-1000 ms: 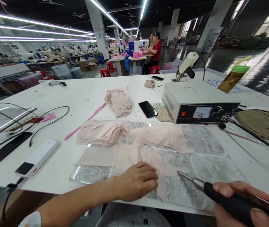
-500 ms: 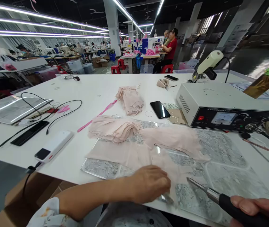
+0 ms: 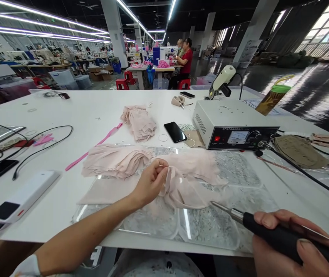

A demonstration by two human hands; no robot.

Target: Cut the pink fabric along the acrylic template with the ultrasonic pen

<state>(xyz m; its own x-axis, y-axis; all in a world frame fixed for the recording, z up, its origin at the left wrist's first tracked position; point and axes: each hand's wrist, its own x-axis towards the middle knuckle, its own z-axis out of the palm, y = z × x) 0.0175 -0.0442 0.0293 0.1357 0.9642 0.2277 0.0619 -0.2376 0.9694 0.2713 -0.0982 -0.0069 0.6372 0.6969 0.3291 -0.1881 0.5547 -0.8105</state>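
My left hand (image 3: 153, 181) is closed in a pinch on the edge of a sheer pale pink fabric piece (image 3: 186, 192), lifting it into folds above a clear-coated, marbled grey mat (image 3: 150, 223). In my right hand (image 3: 280, 234) is a black-handled cutter (image 3: 268, 231) with a pointed metal tip. That tip is close to the fabric's right end; I cannot tell whether they touch. A thin, shiny flat thing shows by the right fingers, too unclear to name. Behind my left hand lies a layered stack of pink fabric (image 3: 115, 159), with more pink fabric (image 3: 193, 163) to its right.
A grey box with a meter (image 3: 239, 136) stands at right, a black cable leading from it. Further back are another fabric bundle (image 3: 140, 123), a phone (image 3: 175, 132) and a pink strap (image 3: 95, 144). A white device (image 3: 26, 196) lies left. People work at machines beyond.
My left hand has moved forward from the near edge of the mat and raised the fabric's edge. The cutter's tip stays near the fabric. My view has turned right.
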